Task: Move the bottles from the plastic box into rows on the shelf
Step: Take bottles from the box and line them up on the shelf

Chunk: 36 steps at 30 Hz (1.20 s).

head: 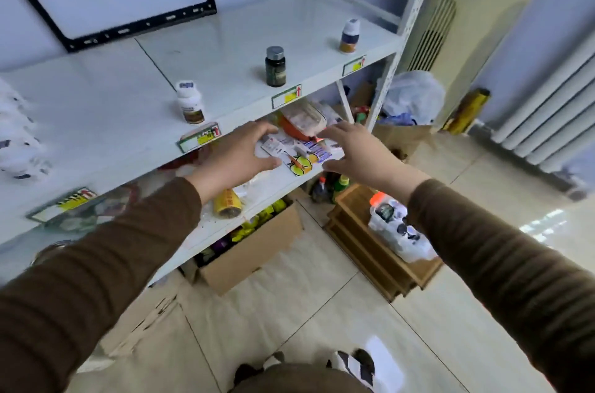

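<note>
Reaching both hands, left (238, 156) and right (352, 153), spread and holding nothing, in front of the shelf (112, 109); three bottles (275, 66) placed. Next I fetch another from the box (397, 231).

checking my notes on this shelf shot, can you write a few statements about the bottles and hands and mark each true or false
1. Three bottles stand on the white metal shelf. True: white-capped bottle, dark green bottle, white-and-blue bottle.
2. The dark green bottle lies on its side. False: upright.
3. The left hand grips a bottle. False: it holds nothing.
4. The right hand has its fingers spread. True.
5. The bottles touch. False: well apart.
</note>
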Each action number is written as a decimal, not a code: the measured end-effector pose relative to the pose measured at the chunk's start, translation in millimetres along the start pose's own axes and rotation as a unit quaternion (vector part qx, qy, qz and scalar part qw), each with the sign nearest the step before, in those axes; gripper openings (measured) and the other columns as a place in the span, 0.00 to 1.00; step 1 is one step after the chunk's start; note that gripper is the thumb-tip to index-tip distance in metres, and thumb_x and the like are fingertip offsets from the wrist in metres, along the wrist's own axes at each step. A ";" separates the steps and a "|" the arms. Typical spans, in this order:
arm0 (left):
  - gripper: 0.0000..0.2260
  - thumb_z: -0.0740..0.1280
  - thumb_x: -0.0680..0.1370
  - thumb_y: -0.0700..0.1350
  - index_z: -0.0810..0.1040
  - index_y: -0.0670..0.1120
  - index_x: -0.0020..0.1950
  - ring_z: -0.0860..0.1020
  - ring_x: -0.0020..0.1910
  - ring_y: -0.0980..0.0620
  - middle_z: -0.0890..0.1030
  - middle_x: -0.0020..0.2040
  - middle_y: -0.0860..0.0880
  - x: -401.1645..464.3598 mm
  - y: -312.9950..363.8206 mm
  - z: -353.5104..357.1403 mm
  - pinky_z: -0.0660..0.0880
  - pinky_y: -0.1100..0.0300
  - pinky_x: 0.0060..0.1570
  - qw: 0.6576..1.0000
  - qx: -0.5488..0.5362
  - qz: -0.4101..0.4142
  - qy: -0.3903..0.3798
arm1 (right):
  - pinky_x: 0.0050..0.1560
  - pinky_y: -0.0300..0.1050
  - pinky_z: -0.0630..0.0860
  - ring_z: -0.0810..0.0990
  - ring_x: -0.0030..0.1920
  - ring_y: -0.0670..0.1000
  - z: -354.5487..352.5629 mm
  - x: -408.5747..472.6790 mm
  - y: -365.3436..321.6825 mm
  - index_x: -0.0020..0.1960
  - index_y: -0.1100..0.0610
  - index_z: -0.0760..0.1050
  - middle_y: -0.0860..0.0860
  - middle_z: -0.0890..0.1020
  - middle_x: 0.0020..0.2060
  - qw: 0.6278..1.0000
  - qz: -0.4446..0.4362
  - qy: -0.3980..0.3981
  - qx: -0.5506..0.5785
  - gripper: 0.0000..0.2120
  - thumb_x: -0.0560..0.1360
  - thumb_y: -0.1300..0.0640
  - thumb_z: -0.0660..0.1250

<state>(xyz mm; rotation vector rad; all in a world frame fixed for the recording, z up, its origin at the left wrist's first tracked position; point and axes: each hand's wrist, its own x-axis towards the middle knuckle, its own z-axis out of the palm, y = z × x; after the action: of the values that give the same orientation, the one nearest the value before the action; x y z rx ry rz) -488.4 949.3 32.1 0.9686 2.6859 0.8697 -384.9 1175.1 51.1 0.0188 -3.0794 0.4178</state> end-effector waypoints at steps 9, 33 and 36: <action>0.25 0.74 0.73 0.52 0.72 0.56 0.68 0.71 0.65 0.55 0.73 0.67 0.53 56.9 103.7 157.4 0.70 0.55 0.63 0.994 -0.069 -0.037 -0.078 | 0.62 0.51 0.71 0.73 0.62 0.59 11.0 -78.2 181.2 0.72 0.52 0.69 0.55 0.74 0.64 0.996 0.071 -0.048 0.019 0.27 0.74 0.55 0.70; 0.26 0.74 0.73 0.48 0.71 0.48 0.69 0.74 0.62 0.48 0.74 0.67 0.47 221.2 107.9 454.7 0.71 0.56 0.58 0.950 -0.068 -0.112 -0.283 | 0.58 0.51 0.76 0.79 0.59 0.56 194.1 -102.1 472.9 0.69 0.53 0.72 0.55 0.78 0.61 0.925 0.308 -0.179 0.131 0.21 0.76 0.59 0.67; 0.27 0.75 0.73 0.48 0.71 0.48 0.69 0.74 0.63 0.46 0.74 0.67 0.46 232.6 100.5 489.9 0.72 0.51 0.63 0.944 -0.071 -0.136 -0.291 | 0.57 0.49 0.75 0.78 0.59 0.58 227.8 -104.0 494.9 0.69 0.54 0.72 0.56 0.78 0.61 0.911 0.318 -0.220 0.146 0.21 0.76 0.61 0.67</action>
<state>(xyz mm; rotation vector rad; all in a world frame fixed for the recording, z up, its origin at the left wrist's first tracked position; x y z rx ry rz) -454.8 1387.9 -300.6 0.6662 2.1471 0.5895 -296.5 1592.1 -303.7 -1.0424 -3.3349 1.0173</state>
